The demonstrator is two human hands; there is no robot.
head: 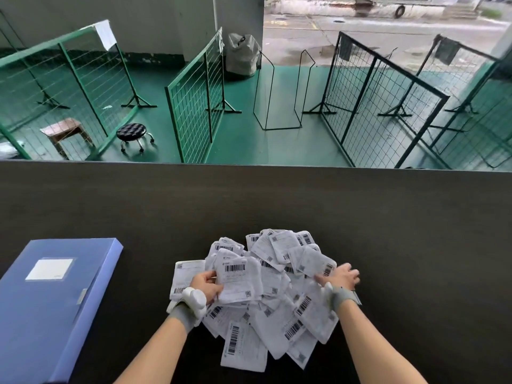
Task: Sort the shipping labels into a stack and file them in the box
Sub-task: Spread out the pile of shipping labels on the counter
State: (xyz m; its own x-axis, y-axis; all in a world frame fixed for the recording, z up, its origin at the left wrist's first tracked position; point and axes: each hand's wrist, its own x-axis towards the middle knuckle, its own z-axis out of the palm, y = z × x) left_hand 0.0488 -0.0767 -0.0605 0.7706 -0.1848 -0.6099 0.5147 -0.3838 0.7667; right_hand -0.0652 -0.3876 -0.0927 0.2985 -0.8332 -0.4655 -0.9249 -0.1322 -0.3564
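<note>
Dark, wood-grained desk surface (pixel 277 206) fills the lower half of the head view, and a loose heap of crumpled white paper shipping labels with black barcodes (pixel 277 300) lies near its near edge, about midway along. The left hand (pixel 206 284), with a white device strapped on a grey band at the wrist, rests on the left side of the heap; thumb and fingers are pinched on one creased white label with a barcode (pixel 239 278), lifted slightly above the others. The right hand (pixel 343 277), also with a grey wrist band, lies on the right side of the heap with fingers spread flat over the labels, clasping nothing. A closed blue plastic file box with a white blank tag on its lid (pixel 52 306) lies flat toward the near left corner of the desk, well apart from the heap. Beyond the far edge, green wire-mesh partitions (pixel 196 106) stand on a green floor beside a small black padded stool on castors (pixel 135 134).
</note>
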